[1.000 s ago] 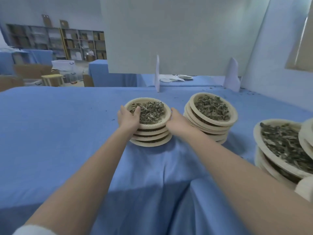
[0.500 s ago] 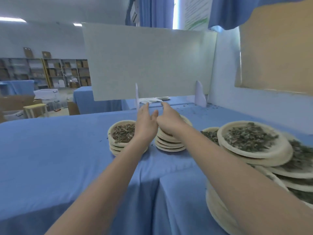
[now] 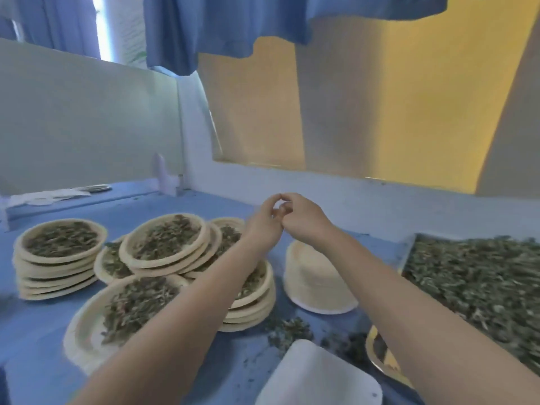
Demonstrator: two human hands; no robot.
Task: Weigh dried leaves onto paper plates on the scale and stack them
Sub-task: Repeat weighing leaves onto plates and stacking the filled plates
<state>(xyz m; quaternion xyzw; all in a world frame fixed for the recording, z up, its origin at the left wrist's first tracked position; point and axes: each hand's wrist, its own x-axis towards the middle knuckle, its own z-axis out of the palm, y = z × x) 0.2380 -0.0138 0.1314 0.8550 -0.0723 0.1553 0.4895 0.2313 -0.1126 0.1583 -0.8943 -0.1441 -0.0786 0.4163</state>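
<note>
My left hand [image 3: 263, 226] and my right hand [image 3: 304, 220] meet in the air, fingertips touching, fingers curled, with nothing visible in them. They hover above an upside-down stack of empty paper plates [image 3: 315, 276]. Stacks of plates filled with dried leaves stand to the left: a far left stack [image 3: 58, 238], a middle stack [image 3: 166, 238] and one under my left forearm [image 3: 251, 290]. A single filled plate [image 3: 128, 305] lies nearest me. A white scale platform [image 3: 318, 378] shows at the bottom edge. A big tray of dried leaves [image 3: 479, 282] lies on the right.
Blue cloth [image 3: 38, 331] covers the table. Loose leaves [image 3: 289, 331] are scattered between the stacks and the scale. A plate rim with leaves [image 3: 380, 358] peeks from under my right forearm. A white board [image 3: 87, 118] stands behind, with a wall and blue curtains beyond.
My view has swung right from the two far stacks to the tray and empty plates. Both hands left the plate stack, came together and moved right, fingers now curled.
</note>
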